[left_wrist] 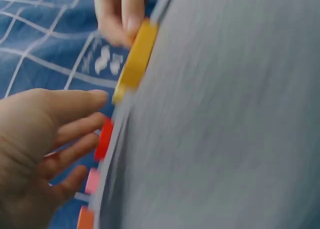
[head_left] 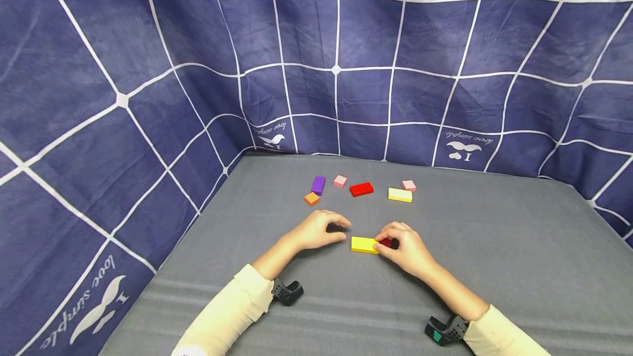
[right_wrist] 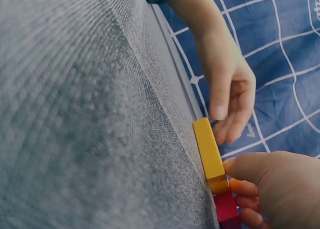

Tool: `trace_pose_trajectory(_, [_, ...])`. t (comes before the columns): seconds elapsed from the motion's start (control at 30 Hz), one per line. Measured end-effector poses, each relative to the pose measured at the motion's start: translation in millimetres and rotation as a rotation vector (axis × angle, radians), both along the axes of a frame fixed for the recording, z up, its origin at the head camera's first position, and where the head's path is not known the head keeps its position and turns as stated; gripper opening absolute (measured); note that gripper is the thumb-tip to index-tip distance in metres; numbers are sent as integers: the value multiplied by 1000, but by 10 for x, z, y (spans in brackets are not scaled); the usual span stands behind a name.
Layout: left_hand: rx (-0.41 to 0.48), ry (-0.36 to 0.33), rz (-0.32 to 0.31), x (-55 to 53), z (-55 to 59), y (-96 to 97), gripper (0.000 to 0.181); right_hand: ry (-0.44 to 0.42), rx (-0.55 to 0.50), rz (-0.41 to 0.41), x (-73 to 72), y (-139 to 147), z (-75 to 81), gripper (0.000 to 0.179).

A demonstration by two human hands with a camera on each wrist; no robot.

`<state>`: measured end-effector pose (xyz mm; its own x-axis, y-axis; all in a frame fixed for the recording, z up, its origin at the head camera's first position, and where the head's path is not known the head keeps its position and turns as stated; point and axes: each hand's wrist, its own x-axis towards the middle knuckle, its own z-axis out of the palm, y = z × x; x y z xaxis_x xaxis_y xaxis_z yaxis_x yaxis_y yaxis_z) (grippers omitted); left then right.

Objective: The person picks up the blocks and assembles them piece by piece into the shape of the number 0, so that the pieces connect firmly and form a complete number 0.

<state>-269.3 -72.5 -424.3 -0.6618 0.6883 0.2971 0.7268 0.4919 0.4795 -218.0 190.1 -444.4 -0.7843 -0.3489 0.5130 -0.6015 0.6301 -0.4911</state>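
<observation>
A long yellow block (head_left: 364,245) lies flat on the grey cloth between the two hands. My right hand (head_left: 405,249) pinches its right end between thumb and fingertips. Close against that end is a dark red block (right_wrist: 227,209), mostly covered by the right hand in the head view. The left hand (head_left: 318,231) hovers just left of the yellow block, thumb and fingers spread apart with nothing between them. In the left wrist view a gap shows between the left fingertips (left_wrist: 97,96) and the yellow block.
Farther back on the cloth-covered table (head_left: 277,180) lie a purple block (head_left: 318,185), an orange block (head_left: 312,198), two pink blocks (head_left: 340,181) (head_left: 409,185), a bright red block (head_left: 361,189) and a pale yellow block (head_left: 400,195). A blue gridded curtain (head_left: 316,92) hangs behind and at left.
</observation>
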Motion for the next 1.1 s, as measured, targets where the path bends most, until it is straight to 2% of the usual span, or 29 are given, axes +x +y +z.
trace_pose_trajectory(0.1, [58, 38, 102, -126, 41, -136, 25, -4, -7, 4, 5, 4, -8, 16])
trace_pose_trajectory(0.27, [77, 99, 401, -334, 47, -347, 26, -14, -10, 5, 3, 16, -18, 16])
trace_pose_trajectory(0.37, [73, 78, 555, -412, 46, -433, 30, -12, -9, 5, 3, 18, -17, 16])
trace_pose_trajectory(0.43, [68, 48, 609, -447, 40, -466, 34, -8, -8, 5, 1, 18, -14, 16])
trace_pose_trajectory(0.53, [61, 8, 629, -480, 9, -483, 37, -3, -8, 4, -5, 15, -12, 17])
trace_pose_trajectory(0.67, [51, 7, 630, -502, -67, -467, 34, 1, -11, 9, -10, 11, -13, 17])
trace_pose_trajectory(0.83, [83, 49, 625, -507, -158, -452, 31, -9, -13, 10, -9, 12, -15, 17])
trace_pose_trajectory(1.1, [200, 129, 568, -538, -283, -488, 30, -1, -10, 13, -11, 16, -16, 17])
